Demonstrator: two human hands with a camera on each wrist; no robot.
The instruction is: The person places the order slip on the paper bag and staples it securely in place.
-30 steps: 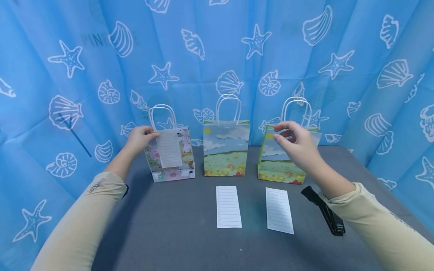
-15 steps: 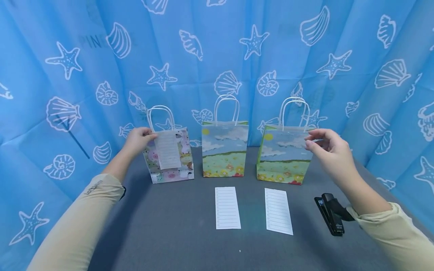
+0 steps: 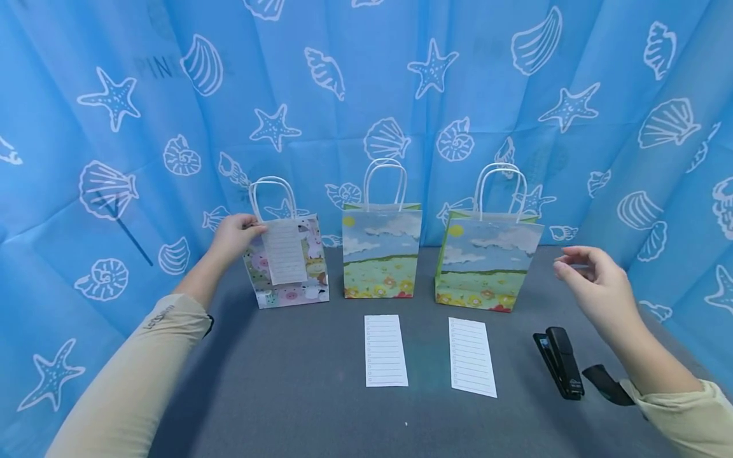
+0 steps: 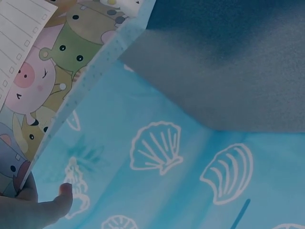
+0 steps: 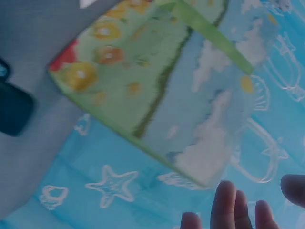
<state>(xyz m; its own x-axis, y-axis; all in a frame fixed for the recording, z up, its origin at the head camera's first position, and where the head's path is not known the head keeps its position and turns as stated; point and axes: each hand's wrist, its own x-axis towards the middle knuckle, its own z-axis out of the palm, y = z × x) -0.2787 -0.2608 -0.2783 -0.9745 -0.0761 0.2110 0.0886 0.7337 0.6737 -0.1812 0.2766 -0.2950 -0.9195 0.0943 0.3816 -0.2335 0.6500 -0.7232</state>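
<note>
My left hand (image 3: 236, 236) grips the upper left corner of a small paper gift bag (image 3: 317, 270) printed with cartoon animals. A lined checklist slip (image 3: 286, 254) lies flat against the bag's front, its top corner by my thumb. In the left wrist view the thumb and a fingertip show at the edge of the bag. My right hand (image 3: 598, 283) is in the air to the right of the right-hand meadow-print bag (image 3: 487, 261), fingers loosely bent and holding nothing. A black stapler (image 3: 561, 362) lies on the table below that hand.
A second meadow-print bag (image 3: 380, 254) stands upright in the middle. Two lined slips (image 3: 385, 350) lie on the grey table (image 3: 286, 381) in front of the bags. A blue shell-print curtain (image 3: 366, 83) hangs behind and at both sides.
My right hand has moved right and a little down, from in front of the right-hand bag to beside it, uncovering the stapler. The left hand stays at its bag.
</note>
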